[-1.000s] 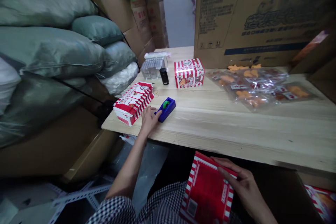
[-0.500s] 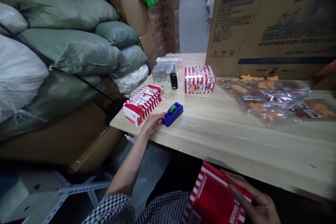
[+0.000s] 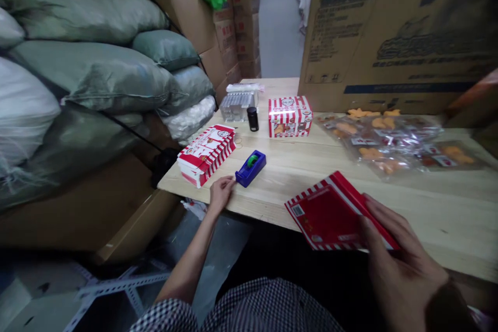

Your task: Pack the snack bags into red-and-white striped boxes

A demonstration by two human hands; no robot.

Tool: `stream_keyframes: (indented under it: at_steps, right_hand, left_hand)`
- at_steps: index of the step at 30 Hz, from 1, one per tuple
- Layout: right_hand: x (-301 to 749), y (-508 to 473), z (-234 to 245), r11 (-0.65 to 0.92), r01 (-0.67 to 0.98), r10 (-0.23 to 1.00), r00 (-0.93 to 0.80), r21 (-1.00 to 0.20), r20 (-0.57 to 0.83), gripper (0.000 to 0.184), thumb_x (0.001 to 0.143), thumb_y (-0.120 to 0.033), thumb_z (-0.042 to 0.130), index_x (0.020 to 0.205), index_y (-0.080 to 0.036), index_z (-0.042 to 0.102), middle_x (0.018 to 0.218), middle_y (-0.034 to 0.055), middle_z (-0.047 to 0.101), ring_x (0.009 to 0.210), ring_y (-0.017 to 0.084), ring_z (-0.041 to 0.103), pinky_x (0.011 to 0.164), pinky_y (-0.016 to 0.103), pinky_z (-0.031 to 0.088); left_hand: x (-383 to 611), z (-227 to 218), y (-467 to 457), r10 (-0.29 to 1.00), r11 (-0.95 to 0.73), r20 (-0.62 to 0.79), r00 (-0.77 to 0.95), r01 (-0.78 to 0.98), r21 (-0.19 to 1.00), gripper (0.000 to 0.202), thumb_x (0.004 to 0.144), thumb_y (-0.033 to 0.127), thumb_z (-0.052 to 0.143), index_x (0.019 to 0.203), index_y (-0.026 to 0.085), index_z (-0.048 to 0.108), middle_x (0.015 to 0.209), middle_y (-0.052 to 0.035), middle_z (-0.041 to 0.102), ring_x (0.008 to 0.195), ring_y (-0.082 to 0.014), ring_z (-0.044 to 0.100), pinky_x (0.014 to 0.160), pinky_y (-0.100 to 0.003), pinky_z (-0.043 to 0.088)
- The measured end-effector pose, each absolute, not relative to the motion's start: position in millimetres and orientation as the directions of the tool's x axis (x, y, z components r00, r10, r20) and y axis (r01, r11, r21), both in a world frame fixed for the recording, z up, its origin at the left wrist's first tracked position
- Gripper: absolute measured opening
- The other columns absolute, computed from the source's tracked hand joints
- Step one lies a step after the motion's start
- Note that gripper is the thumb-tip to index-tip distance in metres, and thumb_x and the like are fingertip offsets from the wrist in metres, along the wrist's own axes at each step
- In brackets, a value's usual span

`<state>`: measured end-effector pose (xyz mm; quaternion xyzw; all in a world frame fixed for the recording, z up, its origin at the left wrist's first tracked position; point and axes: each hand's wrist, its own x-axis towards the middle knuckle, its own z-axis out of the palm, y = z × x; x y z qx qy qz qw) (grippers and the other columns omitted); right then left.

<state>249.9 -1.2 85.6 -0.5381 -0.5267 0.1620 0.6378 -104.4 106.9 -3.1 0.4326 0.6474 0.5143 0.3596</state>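
My left hand (image 3: pixel 221 194) is at the table's front edge, thumb and fingers pinched just off the cutter end of a blue tape dispenser (image 3: pixel 251 170) with a green roll. A tiny pale bit of tape shows at the fingertips. My right hand (image 3: pixel 404 254) grips a red box (image 3: pixel 330 212) with white-striped edges and a barcode, tilted over the front edge of the table. Left of the dispenser lies a stack of flat red-and-white striped cartons (image 3: pixel 208 153). Behind it stands a made-up striped box (image 3: pixel 290 116).
A black cylinder (image 3: pixel 252 119) and clear plastic cases (image 3: pixel 238 104) stand farther back on the wooden table (image 3: pixel 280 187). Clear bags with orange pieces (image 3: pixel 373 140) lie at the right, before a large cardboard carton (image 3: pixel 350 36). Stuffed sacks (image 3: pixel 101 67) are piled at the left.
My right hand has lifted the red box up from below the table edge and turned it. My left fingertips have drawn back slightly from the dispenser's end. The view has shifted a little.
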Motion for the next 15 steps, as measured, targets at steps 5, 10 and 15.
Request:
stream_keyframes:
  at_steps: [5,10,15]
  right_hand:
    - [241,20,70,0.507,0.466,0.751,0.173,-0.725,0.637,0.030,0.091,-0.011,0.061,0.116,-0.026,0.071,0.123,0.0096,0.068,0.109,0.025,0.065,0.092,0.048,0.055]
    - [233,16,69,0.497,0.541,0.764,0.099,-0.678,0.638,0.030,0.090,-0.008,0.061,0.113,-0.025,0.070,0.123,0.0106,0.062,0.114,0.025,0.060,0.090,0.045,0.055]
    - [225,16,73,0.512,0.526,0.743,0.126,-0.679,0.658,0.029,0.089,-0.006,0.063,0.110,-0.025,0.069,0.108,0.0077,0.065,0.103,0.023,0.062,0.085,0.042,0.055]
  left_hand:
    - [-44,42,79,0.972,0.001,0.039,-0.230,0.169,0.986,0.030,0.080,0.042,0.070,0.092,0.014,0.076,0.079,-0.0049,0.072,0.078,-0.0174,0.065,0.080,-0.031,0.053]
    - [44,103,50,0.996,-0.032,0.042,0.082,-0.119,0.992,0.023,0.086,0.033,0.070,0.098,0.015,0.078,0.079,-0.0044,0.072,0.069,-0.0130,0.064,0.073,-0.026,0.053]
    - [80,116,46,0.976,0.102,-0.027,0.215,-0.351,0.931,0.070,0.082,0.026,0.075,0.146,0.023,0.047,0.072,0.0001,0.070,0.065,-0.0115,0.064,0.069,-0.025,0.054]
